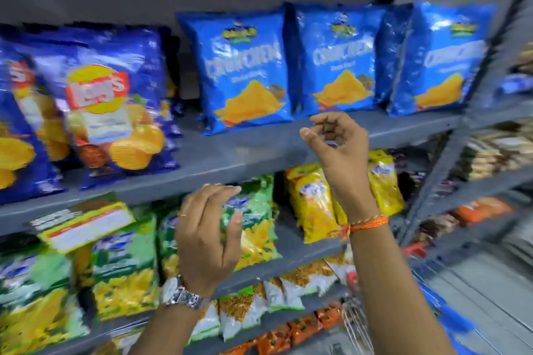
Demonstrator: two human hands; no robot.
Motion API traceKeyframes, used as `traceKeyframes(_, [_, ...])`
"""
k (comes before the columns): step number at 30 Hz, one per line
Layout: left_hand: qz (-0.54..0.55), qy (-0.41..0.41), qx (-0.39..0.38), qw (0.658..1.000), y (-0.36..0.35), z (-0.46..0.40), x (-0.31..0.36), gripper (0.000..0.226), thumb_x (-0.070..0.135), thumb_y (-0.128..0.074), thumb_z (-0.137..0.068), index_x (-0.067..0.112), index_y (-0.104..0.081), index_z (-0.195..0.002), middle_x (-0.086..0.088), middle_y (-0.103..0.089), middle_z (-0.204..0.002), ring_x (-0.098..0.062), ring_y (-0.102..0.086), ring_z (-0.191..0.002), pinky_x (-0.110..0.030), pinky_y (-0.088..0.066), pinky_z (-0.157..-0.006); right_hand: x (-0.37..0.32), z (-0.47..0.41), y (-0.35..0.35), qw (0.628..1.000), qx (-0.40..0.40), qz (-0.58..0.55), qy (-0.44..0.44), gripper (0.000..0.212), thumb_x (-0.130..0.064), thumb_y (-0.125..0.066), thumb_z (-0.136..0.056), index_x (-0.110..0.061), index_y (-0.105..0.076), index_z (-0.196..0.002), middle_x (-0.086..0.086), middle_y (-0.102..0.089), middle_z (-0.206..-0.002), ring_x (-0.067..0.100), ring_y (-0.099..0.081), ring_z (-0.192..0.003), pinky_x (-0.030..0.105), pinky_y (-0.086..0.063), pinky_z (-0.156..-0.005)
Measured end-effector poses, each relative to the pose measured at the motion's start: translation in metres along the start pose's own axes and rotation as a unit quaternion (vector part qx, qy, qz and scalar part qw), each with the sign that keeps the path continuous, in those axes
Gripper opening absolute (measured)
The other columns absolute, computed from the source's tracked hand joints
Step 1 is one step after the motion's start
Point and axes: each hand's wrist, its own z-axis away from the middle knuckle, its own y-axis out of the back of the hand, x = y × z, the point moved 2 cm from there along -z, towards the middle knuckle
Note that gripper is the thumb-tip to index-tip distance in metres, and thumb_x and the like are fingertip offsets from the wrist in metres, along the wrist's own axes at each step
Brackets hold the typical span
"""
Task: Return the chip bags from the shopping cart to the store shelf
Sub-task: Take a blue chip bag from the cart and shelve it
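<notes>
Three light-blue chip bags stand upright on the grey top shelf (259, 150): one at the left (242, 72), one in the middle (337, 57) and one at the right (441, 57). Dark-blue Lay's bags (112, 101) lean on the same shelf further left. My right hand (337, 141) hovers just below and in front of the middle light-blue bag, fingers loosely curled, holding nothing. My left hand (207, 233) is lower, in front of the green bags, fingers apart and empty. A wire shopping cart (357, 323) shows at the bottom right, with something blue (444, 314) in it.
Green snack bags (121, 268) and yellow snack bags (311, 202) fill the shelf below. White and orange packets (277, 294) line the lower shelves. A neighbouring rack (484, 158) with more packets stands at the right, past a grey upright post.
</notes>
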Motion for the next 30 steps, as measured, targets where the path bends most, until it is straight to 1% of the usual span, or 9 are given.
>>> traceKeyframes(5, [0.075, 0.046, -0.165, 0.982, -0.109, 0.049, 0.046, 0.035, 0.029, -0.045, -0.100, 0.007, -0.068, -0.115, -0.008, -0.067, -0.114, -0.024, -0.059, -0.109, -0.018, -0.035, -0.106, 0.067, 0.034, 0.127, 0.991, 0.100, 0.054, -0.076, 0.016, 0.002, -0.075, -0.085, -0.010, -0.067, -0.093, 0.000, -0.066, -0.076, 0.005, -0.057, -0.066, 0.018, -0.049, -0.065])
traceKeyframes(9, [0.100, 0.067, -0.318, 0.941, -0.191, 0.114, 0.083, 0.039, 0.031, -0.045, -0.098, 0.004, -0.067, -0.117, -0.012, -0.068, -0.118, -0.034, -0.063, -0.111, -0.036, -0.040, -0.101, 0.138, 0.087, 0.225, 0.964, 0.169, 0.090, -0.184, 0.026, 0.012, -0.074, -0.082, -0.013, -0.065, -0.087, -0.008, -0.069, -0.066, 0.004, -0.061, -0.060, 0.014, -0.049, -0.060])
traceKeyframes(18, [0.165, 0.014, -0.552, 0.817, -0.307, 0.268, 0.161, 0.040, 0.032, -0.046, -0.098, 0.007, -0.065, -0.124, -0.010, -0.066, -0.126, -0.028, -0.059, -0.120, -0.036, -0.038, -0.111, 0.297, 0.318, 0.377, 0.808, 0.281, 0.171, -0.489, 0.025, 0.014, -0.083, -0.071, 0.013, -0.064, -0.089, 0.015, -0.064, -0.080, 0.019, -0.059, -0.071, 0.038, -0.049, -0.069])
traceKeyframes(21, [0.158, -0.010, -0.607, 0.779, -0.324, 0.307, 0.169, 0.043, 0.033, -0.045, -0.099, 0.006, -0.066, -0.125, -0.010, -0.067, -0.127, -0.031, -0.061, -0.122, -0.041, -0.036, -0.116, 0.325, 0.376, 0.407, 0.765, 0.340, 0.184, -0.515, 0.042, 0.023, -0.082, -0.065, -0.008, -0.058, -0.078, 0.009, -0.059, -0.073, -0.007, -0.057, -0.056, 0.019, -0.051, -0.067])
traceKeyframes(22, [0.151, -0.018, -0.616, 0.773, -0.326, 0.314, 0.171, 0.043, 0.033, -0.045, -0.098, 0.007, -0.067, -0.124, -0.010, -0.068, -0.126, -0.031, -0.062, -0.121, -0.041, -0.036, -0.115, 0.331, 0.384, 0.414, 0.755, 0.350, 0.188, -0.522, 0.049, 0.024, -0.082, -0.063, -0.012, -0.055, -0.083, 0.008, -0.058, -0.077, -0.005, -0.057, -0.061, 0.014, -0.048, -0.068])
traceKeyframes(24, [0.134, -0.037, -0.623, 0.770, -0.334, 0.327, 0.175, 0.043, 0.036, -0.044, -0.097, 0.011, -0.070, -0.121, -0.007, -0.070, -0.123, -0.030, -0.064, -0.116, -0.042, -0.040, -0.110, 0.347, 0.395, 0.433, 0.739, 0.351, 0.167, -0.550, 0.058, 0.025, -0.080, -0.064, -0.005, -0.047, -0.102, 0.016, -0.056, -0.102, 0.019, -0.058, -0.089, 0.026, -0.048, -0.080])
traceKeyframes(27, [0.138, -0.040, -0.605, 0.783, -0.341, 0.337, 0.176, 0.040, 0.034, -0.042, -0.098, 0.015, -0.072, -0.116, -0.004, -0.072, -0.116, -0.030, -0.065, -0.111, -0.045, -0.044, -0.104, 0.374, 0.398, 0.460, 0.734, 0.316, 0.143, -0.583, 0.070, 0.030, -0.073, -0.070, 0.012, -0.040, -0.129, 0.029, -0.050, -0.135, 0.034, -0.052, -0.121, 0.039, -0.050, -0.103])
traceKeyframes(29, [0.146, -0.041, -0.587, 0.796, -0.345, 0.342, 0.175, 0.043, 0.033, -0.038, -0.098, 0.015, -0.073, -0.116, -0.005, -0.073, -0.112, -0.031, -0.065, -0.108, -0.046, -0.045, -0.102, 0.391, 0.396, 0.477, 0.757, 0.273, 0.151, -0.573, 0.080, 0.035, -0.068, -0.070, 0.019, -0.032, -0.140, 0.038, -0.043, -0.146, 0.034, -0.050, -0.125, 0.053, -0.044, -0.111])
traceKeyframes(30, [0.148, -0.042, -0.578, 0.802, -0.346, 0.344, 0.174, 0.045, 0.032, -0.036, -0.098, 0.016, -0.074, -0.116, -0.005, -0.074, -0.111, -0.032, -0.065, -0.105, -0.047, -0.045, -0.102, 0.398, 0.394, 0.485, 0.769, 0.240, 0.173, -0.566, 0.083, 0.034, -0.067, -0.070, 0.019, -0.029, -0.142, 0.038, -0.042, -0.148, 0.033, -0.050, -0.125, 0.046, -0.045, -0.111])
